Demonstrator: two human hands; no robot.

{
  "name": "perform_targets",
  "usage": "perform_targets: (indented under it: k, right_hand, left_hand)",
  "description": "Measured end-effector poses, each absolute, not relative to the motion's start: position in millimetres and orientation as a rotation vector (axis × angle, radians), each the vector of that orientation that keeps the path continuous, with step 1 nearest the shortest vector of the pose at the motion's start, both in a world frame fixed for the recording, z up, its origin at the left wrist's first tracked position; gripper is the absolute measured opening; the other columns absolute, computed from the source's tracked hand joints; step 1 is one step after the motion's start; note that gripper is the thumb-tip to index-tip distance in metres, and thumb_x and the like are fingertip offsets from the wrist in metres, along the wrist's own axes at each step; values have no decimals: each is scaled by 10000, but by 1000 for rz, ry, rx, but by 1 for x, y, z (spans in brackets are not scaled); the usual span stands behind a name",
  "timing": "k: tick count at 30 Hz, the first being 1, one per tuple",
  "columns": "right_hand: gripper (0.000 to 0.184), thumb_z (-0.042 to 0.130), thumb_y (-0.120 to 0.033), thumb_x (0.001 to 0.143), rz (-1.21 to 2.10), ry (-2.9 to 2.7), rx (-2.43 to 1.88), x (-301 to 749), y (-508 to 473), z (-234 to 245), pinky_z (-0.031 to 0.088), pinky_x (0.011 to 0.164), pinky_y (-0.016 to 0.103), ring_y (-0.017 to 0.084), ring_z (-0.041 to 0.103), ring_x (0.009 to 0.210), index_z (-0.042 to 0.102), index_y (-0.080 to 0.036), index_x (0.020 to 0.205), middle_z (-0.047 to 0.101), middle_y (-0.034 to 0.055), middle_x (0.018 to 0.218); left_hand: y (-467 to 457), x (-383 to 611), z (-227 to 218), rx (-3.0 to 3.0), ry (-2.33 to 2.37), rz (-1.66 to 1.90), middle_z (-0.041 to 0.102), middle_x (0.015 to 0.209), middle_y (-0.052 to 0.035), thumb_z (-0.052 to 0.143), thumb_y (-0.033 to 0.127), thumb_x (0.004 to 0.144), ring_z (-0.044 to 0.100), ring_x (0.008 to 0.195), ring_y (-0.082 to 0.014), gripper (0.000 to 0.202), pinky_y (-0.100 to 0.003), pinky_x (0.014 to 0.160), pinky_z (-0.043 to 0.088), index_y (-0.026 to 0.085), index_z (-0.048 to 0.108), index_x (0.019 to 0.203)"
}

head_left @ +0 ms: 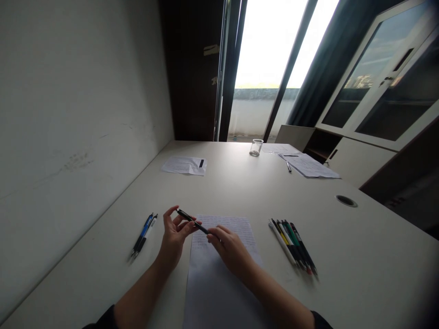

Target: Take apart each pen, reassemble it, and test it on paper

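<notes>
slim black pen (pixel 190 219) is tilted in midair above the written upper part of the white paper sheet (pixel 214 292). left hand (pixel 173 236) grasps the barrel, index at the upper end; right hand (pixel 229 249) pinches the lower end. two-point hold probably steadies it. blue-and-black plastic pen (pixel 142 232) and white-and-black plastic pen (pixel 147 236) lie left, multicoloured pen row (pixel 291 246) right, likely for easy reach.

In front of me, the left hand (pixel 173 240) holds a pinch, its index finger (pixel 168 215) arched higher than its thumb (pixel 187 230); the right hand (pixel 231 251), just beside that thumb, has its fingers (pixel 222 231) bent and closed. Below the fingers, left forearm (pixel 141 291) and right forearm (pixel 277 291) slope outward.
</notes>
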State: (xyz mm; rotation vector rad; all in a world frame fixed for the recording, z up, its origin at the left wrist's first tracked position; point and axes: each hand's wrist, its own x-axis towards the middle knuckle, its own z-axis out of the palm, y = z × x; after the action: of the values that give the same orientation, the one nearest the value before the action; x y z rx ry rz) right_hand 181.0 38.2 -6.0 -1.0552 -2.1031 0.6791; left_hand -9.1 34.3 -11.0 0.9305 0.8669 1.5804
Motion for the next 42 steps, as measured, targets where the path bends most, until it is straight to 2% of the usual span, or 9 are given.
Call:
perform_targets:
  k: [7,9,13,24,31,35,37,40,42]
  right_hand:
    - [366,430,-387,1022,647,-2037,-1149,182,40,-15,428,667,249,153,583,690,618,-208,764,626,14,758]
    - [388,413,-394,1026,643,-2029,-1150,181,39,-15,427,656,246,151,579,678,613,-209,750,621,14,749]
    - [394,395,-389,1030,608,-2047,-1141,182,37,-15,427,643,247,147,559,644,616,-207,760,602,13,735]
    - [134,602,-354,941,596,-1958,-1133,184,38,-17,455,676,261,162,586,706,642,-227,925,632,18,823]
    - [263,430,-276,1017,665,-1973,-1071,186,38,-12,455,696,262,158,592,733,617,-215,843,623,23,799]
    - [46,595,-257,931,677,-1932,-1061,184,40,-22,478,676,251,148,580,719,594,-219,958,614,21,864]
    - [161,651,-267,890,699,-1921,-1050,184,40,-25,485,650,246,141,573,697,574,-219,1024,612,21,891]
    - [87,563,-285,950,710,-1963,-1047,185,41,-23,475,674,255,147,576,728,589,-222,1005,621,24,882]
    - [164,466,-268,997,713,-2000,-1049,185,41,-20,461,705,265,152,579,751,603,-223,918,624,23,846]
  left_hand:
    - [30,-17,-14,895,906,1546,672,979,1,761,229,795,727,945,-247,677,-442,879,562,347,355,1324]
    - [30,-19,-14,868,917,1491,690,947,-12,778,244,777,723,944,-248,617,-432,888,560,295,463,1305]
    - [33,-22,-17,822,936,1380,740,897,-82,804,289,748,718,912,-251,289,-391,871,557,158,684,976]
    - [31,-17,-11,790,921,1378,744,880,-67,808,312,747,714,879,-224,231,-354,828,567,173,672,873]
    - [33,-20,-15,780,930,1389,745,878,-55,804,315,754,710,892,-221,235,-349,837,560,180,672,894]
    - [32,-20,-11,770,934,1377,747,879,-65,814,325,742,710,891,-219,259,-348,848,555,172,670,894]
    - [31,-19,-9,755,932,1378,749,880,-66,816,319,740,709,886,-213,262,-334,835,555,166,664,888]
    - [31,-18,-9,737,924,1387,750,858,-54,812,301,750,708,864,-197,252,-313,819,552,162,652,888]
    - [31,-18,-10,740,919,1390,748,848,-46,806,290,760,706,862,-191,245,-312,824,547,162,647,895]
